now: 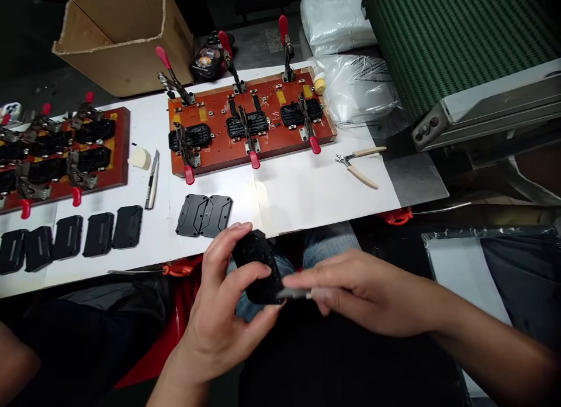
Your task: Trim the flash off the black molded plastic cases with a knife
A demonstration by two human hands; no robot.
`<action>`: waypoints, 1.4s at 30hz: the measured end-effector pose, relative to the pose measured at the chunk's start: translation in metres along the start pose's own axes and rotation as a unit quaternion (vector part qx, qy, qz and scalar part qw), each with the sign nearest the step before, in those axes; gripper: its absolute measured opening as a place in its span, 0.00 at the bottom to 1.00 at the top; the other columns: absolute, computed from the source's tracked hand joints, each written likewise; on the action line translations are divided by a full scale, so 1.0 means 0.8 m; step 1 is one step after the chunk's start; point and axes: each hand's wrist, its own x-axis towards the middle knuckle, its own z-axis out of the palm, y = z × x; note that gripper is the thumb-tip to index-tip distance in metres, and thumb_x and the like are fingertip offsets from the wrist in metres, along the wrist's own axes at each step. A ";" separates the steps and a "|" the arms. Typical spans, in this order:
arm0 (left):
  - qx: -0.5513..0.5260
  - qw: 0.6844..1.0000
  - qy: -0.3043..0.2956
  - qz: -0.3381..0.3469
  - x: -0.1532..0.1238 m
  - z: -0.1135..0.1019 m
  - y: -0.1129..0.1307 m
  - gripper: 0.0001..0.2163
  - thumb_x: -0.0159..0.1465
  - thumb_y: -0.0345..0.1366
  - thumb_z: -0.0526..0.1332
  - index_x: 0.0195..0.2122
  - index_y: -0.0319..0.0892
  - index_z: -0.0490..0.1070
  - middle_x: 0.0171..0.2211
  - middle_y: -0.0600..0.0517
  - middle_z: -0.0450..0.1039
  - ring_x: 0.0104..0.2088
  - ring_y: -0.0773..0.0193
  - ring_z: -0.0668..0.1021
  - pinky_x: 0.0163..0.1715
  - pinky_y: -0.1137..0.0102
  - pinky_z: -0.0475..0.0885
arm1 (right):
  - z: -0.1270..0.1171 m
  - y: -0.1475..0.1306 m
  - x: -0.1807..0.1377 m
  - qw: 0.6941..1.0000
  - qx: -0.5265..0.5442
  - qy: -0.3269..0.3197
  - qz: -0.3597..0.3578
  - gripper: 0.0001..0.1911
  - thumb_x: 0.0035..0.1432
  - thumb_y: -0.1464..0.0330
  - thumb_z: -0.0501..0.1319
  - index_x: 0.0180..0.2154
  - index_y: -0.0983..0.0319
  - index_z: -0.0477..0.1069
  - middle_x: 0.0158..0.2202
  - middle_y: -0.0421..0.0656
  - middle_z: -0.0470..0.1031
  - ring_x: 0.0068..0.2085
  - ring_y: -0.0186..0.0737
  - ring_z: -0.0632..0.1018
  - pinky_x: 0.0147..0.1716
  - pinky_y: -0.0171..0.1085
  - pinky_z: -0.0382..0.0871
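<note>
My left hand [223, 302] is closed around a black plastic cover [258, 266], holding it tilted above my lap with the thumb across its face. My right hand [363, 290] pinches a small knife [295, 292], its grey blade at the lower right edge of the cover. Most of the knife's handle is hidden in my fingers, and the blade is a little blurred. On the white tabletop just beyond my left hand lie two matching black covers [204, 215], side by side.
A red-brown fixture board [272, 141] with red-handled toggle clamps stands ahead; a second board [120, 144] is at left. Several black covers [99, 234] lie in a row. Also here: a utility knife [152, 182], cutting pliers [362, 167], a cardboard box [123, 62] and a green conveyor belt [460, 38].
</note>
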 end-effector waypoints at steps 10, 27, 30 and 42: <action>-0.035 0.996 -0.062 -0.044 0.003 0.008 0.009 0.20 0.61 0.26 0.68 0.53 0.45 0.68 0.73 0.42 0.51 0.73 0.51 0.60 0.71 0.56 0.61 | 0.014 0.001 0.007 0.983 -0.046 0.152 0.095 0.08 0.77 0.66 0.60 0.50 0.58 0.78 0.46 0.38 0.80 0.45 0.39 0.79 0.45 0.35 0.70; -0.009 0.993 -0.116 0.030 0.008 -0.001 0.010 0.21 0.60 0.25 0.69 0.54 0.42 0.70 0.72 0.39 0.52 0.72 0.44 0.60 0.68 0.48 0.63 | -0.022 0.000 0.007 0.930 -0.362 0.057 0.039 0.21 0.77 0.71 0.55 0.66 0.57 0.71 0.42 0.42 0.79 0.39 0.43 0.79 0.37 0.39 0.69; -0.007 0.994 -0.104 0.022 0.009 0.000 0.008 0.21 0.60 0.25 0.69 0.54 0.42 0.70 0.71 0.39 0.53 0.71 0.43 0.61 0.67 0.47 0.64 | -0.018 0.000 0.005 0.937 -0.344 0.042 0.047 0.22 0.77 0.71 0.55 0.68 0.56 0.70 0.43 0.42 0.80 0.40 0.43 0.80 0.39 0.39 0.71; -0.130 0.983 -0.132 -0.018 0.009 0.000 0.015 0.23 0.61 0.29 0.68 0.57 0.47 0.69 0.73 0.43 0.52 0.72 0.45 0.62 0.69 0.51 0.65 | -0.012 0.011 0.023 0.986 -0.114 0.119 -0.030 0.14 0.69 0.77 0.62 0.50 0.58 0.79 0.45 0.38 0.82 0.43 0.35 0.81 0.43 0.31 0.71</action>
